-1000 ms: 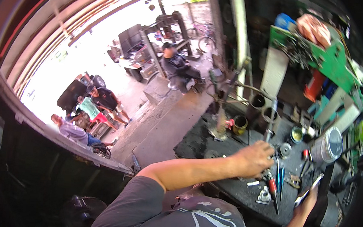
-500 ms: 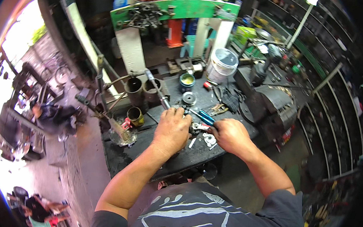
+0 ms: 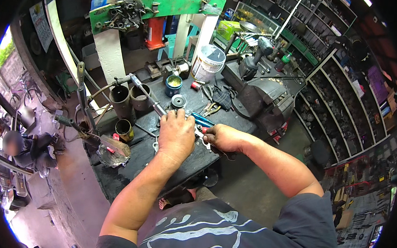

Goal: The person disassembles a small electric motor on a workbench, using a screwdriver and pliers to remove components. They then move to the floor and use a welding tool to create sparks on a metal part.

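My left hand [image 3: 176,134] is curled, knuckles up, over a part on the dark workbench [image 3: 134,165]; the hand hides that part. Close by on the right, my right hand [image 3: 225,138] is closed around a small tool with a red section [image 3: 204,130], probably a wrench; its far end is partly hidden by my fingers. Blue-handled pliers [image 3: 202,120] lie just beyond both hands. Past my left fingers sit a round metal disc [image 3: 178,101] and a long chrome bar tool [image 3: 148,93]. A pale metal piece [image 3: 206,144] shows beneath my right hand.
A blue tin of yellowish grease [image 3: 174,82] and a white bucket [image 3: 208,63] stand farther back. At right are a big vise [image 3: 268,98] and a cordless driver [image 3: 255,57]. Metal cylinders [image 3: 120,99] line the left side. Another person [image 3: 29,147] sits far left.
The view has swung to the right, so the bench appears farther left. Both hands stay close together over the same spot, the right one still gripping the red-marked tool.
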The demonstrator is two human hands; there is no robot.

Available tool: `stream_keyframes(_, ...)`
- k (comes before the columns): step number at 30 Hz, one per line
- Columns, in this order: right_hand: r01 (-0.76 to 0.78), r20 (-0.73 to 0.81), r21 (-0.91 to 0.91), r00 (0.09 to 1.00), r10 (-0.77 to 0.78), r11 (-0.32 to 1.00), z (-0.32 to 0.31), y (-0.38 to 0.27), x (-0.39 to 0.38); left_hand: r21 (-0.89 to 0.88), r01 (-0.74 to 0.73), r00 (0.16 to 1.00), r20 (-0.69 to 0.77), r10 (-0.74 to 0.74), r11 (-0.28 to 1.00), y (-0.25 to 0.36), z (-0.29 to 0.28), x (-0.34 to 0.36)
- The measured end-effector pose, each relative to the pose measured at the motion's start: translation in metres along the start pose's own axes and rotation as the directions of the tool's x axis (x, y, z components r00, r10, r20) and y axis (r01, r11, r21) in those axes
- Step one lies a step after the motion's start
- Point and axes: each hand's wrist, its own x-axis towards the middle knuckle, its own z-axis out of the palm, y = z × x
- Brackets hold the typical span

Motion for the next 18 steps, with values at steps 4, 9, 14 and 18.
stream_keyframes(4, 0.148, -0.116, -0.321, 0.974, -0.194, 0.936, -0.008, 0.003, 0.005, 0.003, 0.002, 1.0, 0.026, -0.002, 1.0, -0.001, 0.0, 0.001)
stream_keyframes(9, 0.007, -0.242, -0.829, 0.896, -0.371, 0.558, -0.017, -0.006, 0.027, -0.037, 0.002, 1.0, 0.009, -0.002, 0.999, -0.001, -0.003, 0.0)
stream_keyframes(14, 0.053, -0.083, -0.411, 0.992, -0.095, 0.91, -0.003, -0.007, 0.016, -0.027, 0.01, 1.0, 0.017, -0.009, 1.0, 0.001, -0.001, 0.0)
stream_keyframes(18, 0.054, 0.014, -0.03, 0.998, -0.053, 0.998, -0.022, -0.003, 0.0, -0.045, -0.004, 1.0, -0.018, 0.003, 0.999, -0.001, -0.001, -0.001)
